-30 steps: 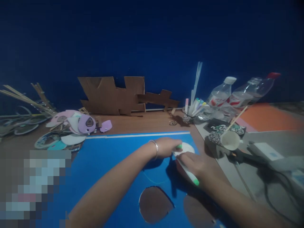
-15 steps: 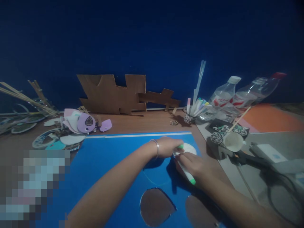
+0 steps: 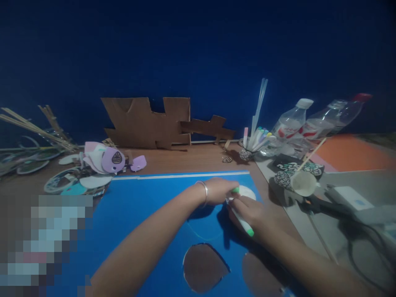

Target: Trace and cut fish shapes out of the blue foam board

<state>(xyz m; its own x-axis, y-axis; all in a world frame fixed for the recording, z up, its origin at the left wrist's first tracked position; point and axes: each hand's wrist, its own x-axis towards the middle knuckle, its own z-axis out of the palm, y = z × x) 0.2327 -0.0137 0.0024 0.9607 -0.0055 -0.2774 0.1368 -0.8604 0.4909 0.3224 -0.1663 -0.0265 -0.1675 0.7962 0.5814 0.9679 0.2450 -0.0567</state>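
A white marker [image 3: 243, 222] with a green end is held in my right hand [image 3: 252, 212], its tip pointing away toward the left. My left hand [image 3: 218, 190], with a silver bangle at the wrist, pinches a green marker cap [image 3: 235, 190] close to that tip. Just behind both hands a white disc [image 3: 248, 192] lies on the blue sheet [image 3: 148, 206], partly covered by my fingers. A faint curved line is drawn on the sheet nearer me. Closer still are two cut-out holes showing brown beneath.
Cardboard pieces [image 3: 148, 123] lean on the blue wall. At right stand a cup of markers [image 3: 246, 153], plastic bottles [image 3: 291, 123], a white cup [image 3: 304, 184] and a black corded tool [image 3: 328, 207]. A purple paper figure [image 3: 111, 160] and round cut-outs lie at left.
Almost nothing differs. Both hands stay together around the marker and cap; the view has shifted very slightly.
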